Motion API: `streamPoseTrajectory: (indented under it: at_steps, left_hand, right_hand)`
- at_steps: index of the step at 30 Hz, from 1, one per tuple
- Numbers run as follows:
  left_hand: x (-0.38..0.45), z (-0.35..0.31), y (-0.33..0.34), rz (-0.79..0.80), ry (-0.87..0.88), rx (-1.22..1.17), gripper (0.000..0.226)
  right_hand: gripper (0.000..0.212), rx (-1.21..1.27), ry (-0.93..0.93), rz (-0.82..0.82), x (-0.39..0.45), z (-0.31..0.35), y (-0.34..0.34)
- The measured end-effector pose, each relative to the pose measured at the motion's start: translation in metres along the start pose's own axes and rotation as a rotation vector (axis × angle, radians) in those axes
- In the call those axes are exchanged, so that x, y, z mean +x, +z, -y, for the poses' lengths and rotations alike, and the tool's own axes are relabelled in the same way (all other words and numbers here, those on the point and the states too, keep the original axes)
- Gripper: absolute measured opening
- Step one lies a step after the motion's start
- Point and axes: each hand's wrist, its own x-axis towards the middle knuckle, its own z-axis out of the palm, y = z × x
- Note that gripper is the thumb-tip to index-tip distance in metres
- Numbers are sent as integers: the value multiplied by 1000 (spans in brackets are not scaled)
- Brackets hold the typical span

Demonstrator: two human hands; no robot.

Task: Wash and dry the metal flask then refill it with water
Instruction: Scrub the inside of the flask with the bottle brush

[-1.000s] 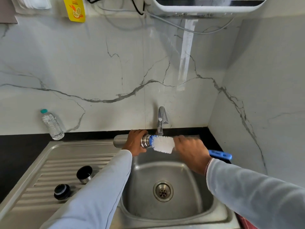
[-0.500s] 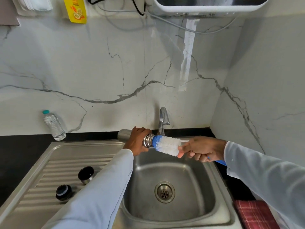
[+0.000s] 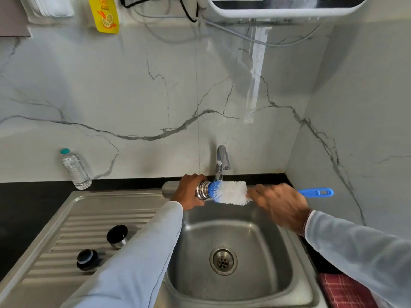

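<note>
Brush (image 3: pixel 230 192) withdrawn further — flask (image 3: pixel 175 189) horizontal, mouth rightward.

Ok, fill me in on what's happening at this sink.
A person is scrubbing a metal flask over the sink. The left hand grips the flask sideways near its neck, and the right hand holds a blue-handled bottle brush, bristle tip at the flask's mouth. Two flask caps sit on the drainboard. No water shows at the tap.
</note>
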Motion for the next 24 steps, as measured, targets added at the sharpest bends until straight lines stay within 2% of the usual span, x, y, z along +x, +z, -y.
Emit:
streamPoseTrajectory:
  at_steps: [2, 4, 6, 9, 11, 13, 15, 17, 19, 21, 24]
  left_hand:
    - [-1, 2, 0, -2, -1, 7, 72]
    - [-1, 8, 0, -4, 19, 32, 71]
    - [-1, 12, 0, 5, 37, 49, 73]
    - [1, 14, -6, 10, 55, 51, 77]
    - [1, 14, -9, 12, 68, 42, 78]
    - [1, 14, -11, 22, 53, 27, 78]
    - [1, 12, -11, 20, 27, -18, 77]
    - [0, 8, -12, 22, 8, -53, 74]
    - [2, 3, -13, 28, -6, -65, 71]
    - [5, -1, -16, 45, -12, -59, 65]
    - [10, -4, -20, 92, -23, -44, 62]
  right_hand:
    - [23, 236, 152, 158, 6, 2, -8]
    - [29, 541, 240, 290, 14, 3, -11]
    - [38, 905, 308, 411, 19, -1, -12]
    - [37, 1437, 560, 671, 18, -9, -11]
    - [36, 1498, 582, 727, 14, -15, -11]
    - [37, 1321, 463, 617, 12, -16, -14]
    - [37, 893, 297, 461, 9, -15, -21]
    - [27, 517, 273, 376, 5, -6, -37]
    - [33, 257, 231, 323, 0, 5, -55]
    - [37, 154, 164, 300, -5, 13, -57]
    - [37, 99, 159, 267, -7, 12, -54]
